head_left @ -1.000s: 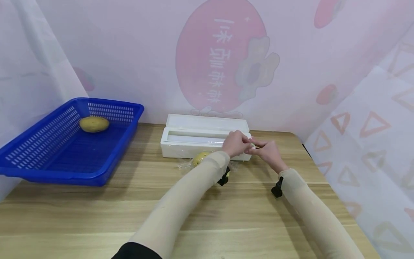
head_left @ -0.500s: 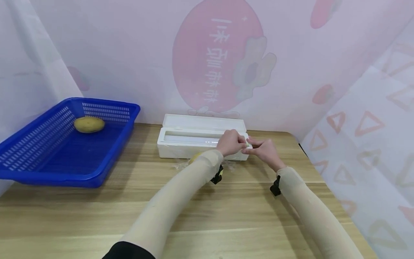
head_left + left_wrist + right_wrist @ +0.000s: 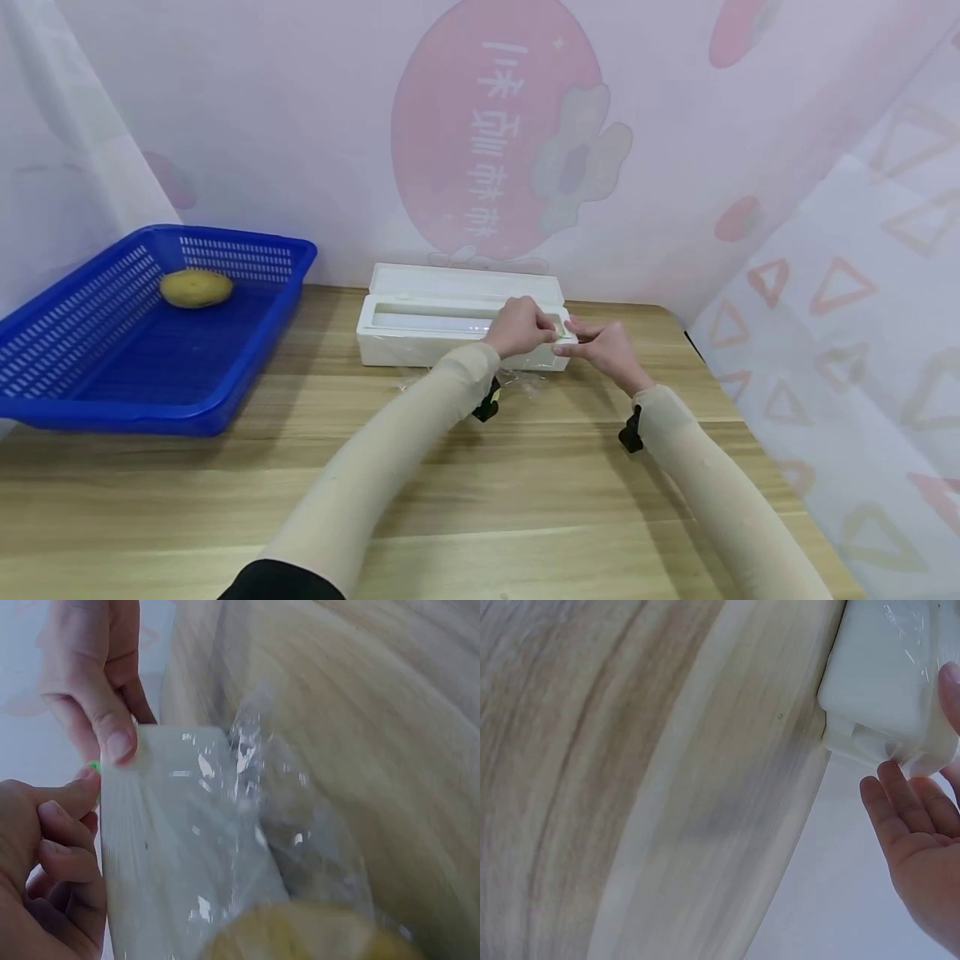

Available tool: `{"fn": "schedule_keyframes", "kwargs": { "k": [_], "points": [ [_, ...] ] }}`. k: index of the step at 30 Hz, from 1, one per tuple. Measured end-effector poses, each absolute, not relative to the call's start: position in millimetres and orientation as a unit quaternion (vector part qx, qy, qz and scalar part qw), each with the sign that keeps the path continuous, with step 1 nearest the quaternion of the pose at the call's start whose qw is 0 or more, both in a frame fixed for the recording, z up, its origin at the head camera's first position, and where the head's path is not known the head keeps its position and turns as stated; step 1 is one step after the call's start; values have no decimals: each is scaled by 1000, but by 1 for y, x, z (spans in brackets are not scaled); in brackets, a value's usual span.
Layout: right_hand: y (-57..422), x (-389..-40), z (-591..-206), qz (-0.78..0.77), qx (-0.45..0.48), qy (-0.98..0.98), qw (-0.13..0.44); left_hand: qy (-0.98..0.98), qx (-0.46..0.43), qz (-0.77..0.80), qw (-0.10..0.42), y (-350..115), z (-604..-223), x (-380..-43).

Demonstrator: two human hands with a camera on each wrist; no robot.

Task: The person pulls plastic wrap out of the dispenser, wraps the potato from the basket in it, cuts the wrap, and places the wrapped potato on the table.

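Note:
A white cling film dispenser (image 3: 420, 346) stands at the back of the table, its lid raised and a roll lying inside. Clear film (image 3: 247, 772) hangs down its front. My left hand (image 3: 517, 327) pinches a small green piece (image 3: 559, 331), perhaps the cutter slide, at the dispenser's right end. My right hand (image 3: 609, 350) grips that same end, thumb on the front face and the other fingers round the end. At the bottom of the left wrist view shows a yellow potato (image 3: 300, 934) by the film; my left arm covers it in the head view.
On the left stands a blue plastic basket (image 3: 105, 412) with one potato (image 3: 196, 288) inside. A pale printed curtain (image 3: 315, 125) hangs right behind the dispenser. The wooden table (image 3: 525, 500) ends at a slanting edge on the right.
The head view has shifted slightly, so everything sits further left. My left hand has drawn a little away from my right fingers. The potato by the dispenser has gone behind my left arm.

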State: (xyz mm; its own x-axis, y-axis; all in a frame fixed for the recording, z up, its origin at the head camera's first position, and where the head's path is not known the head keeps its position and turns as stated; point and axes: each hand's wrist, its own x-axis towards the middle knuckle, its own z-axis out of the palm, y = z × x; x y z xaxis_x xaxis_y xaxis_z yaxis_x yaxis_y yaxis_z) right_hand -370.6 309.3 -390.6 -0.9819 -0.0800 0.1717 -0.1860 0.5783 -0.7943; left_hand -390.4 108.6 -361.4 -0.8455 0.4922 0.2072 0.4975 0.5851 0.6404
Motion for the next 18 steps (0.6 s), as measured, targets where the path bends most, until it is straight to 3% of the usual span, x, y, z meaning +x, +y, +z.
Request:
{"fn": "schedule_keyframes", "kwargs": {
  "k": [11,18],
  "points": [
    [306,-372,-394,457,82,-883,70,-898,-280,-339,8,71,-360,-388],
    [310,-372,-393,461,88,-880,68,-897,-283,-339,1,20,-354,-387]
  ]
}}
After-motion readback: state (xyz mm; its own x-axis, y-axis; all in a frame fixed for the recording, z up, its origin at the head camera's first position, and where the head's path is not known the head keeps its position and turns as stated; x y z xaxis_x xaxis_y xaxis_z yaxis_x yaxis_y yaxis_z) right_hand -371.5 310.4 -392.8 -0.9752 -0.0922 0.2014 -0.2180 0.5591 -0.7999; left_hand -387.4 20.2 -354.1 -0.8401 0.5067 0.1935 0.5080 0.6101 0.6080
